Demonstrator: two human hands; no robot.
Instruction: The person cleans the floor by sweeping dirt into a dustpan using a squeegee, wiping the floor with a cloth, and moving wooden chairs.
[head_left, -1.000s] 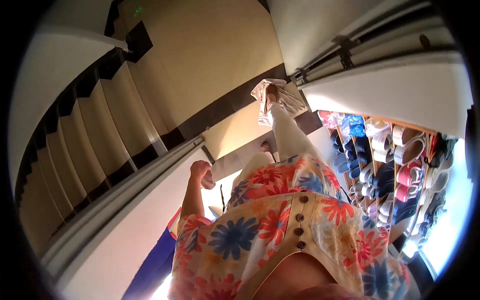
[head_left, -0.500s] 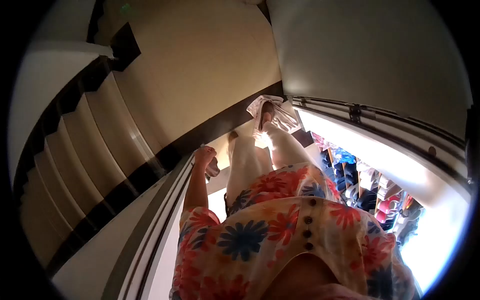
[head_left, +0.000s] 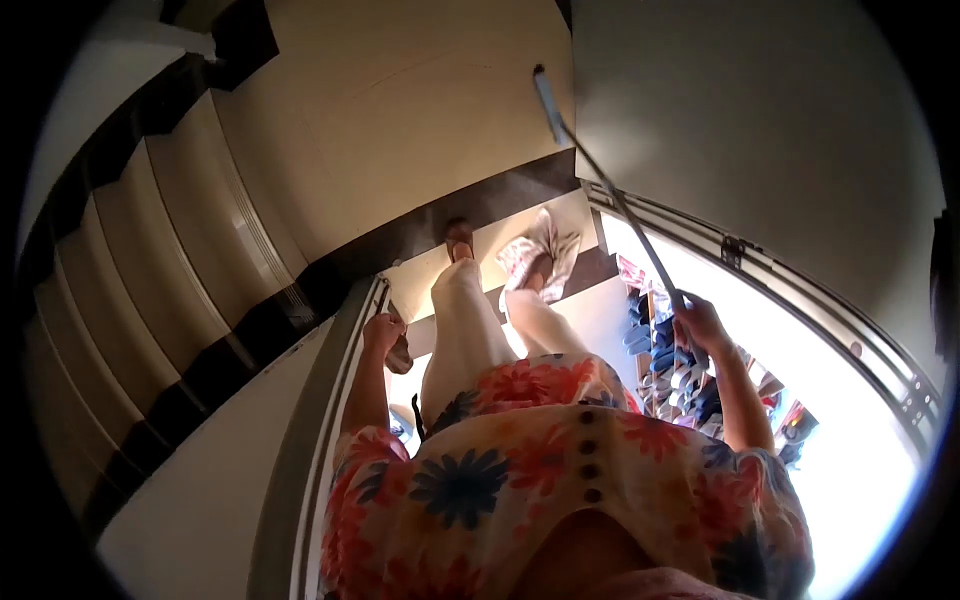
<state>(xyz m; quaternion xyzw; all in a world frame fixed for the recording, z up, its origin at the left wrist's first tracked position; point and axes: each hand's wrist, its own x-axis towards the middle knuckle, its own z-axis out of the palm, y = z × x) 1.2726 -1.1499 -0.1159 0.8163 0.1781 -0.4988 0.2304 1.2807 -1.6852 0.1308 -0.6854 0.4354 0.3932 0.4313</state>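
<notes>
Currently I'm watching the right hand (head_left: 700,325) gripping a pole (head_left: 632,215) extending beyond it, likely for reach, left hand (head_left: 384,332) curled, contents unclear.

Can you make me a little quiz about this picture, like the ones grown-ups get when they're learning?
1. Which hand holds the long stick?
2. True or false: the steps are on the person's left.
3. Fill in: the crumpled cloth lies at the person's ____.

Key:
1. The right hand.
2. True.
3. Right foot.
</notes>
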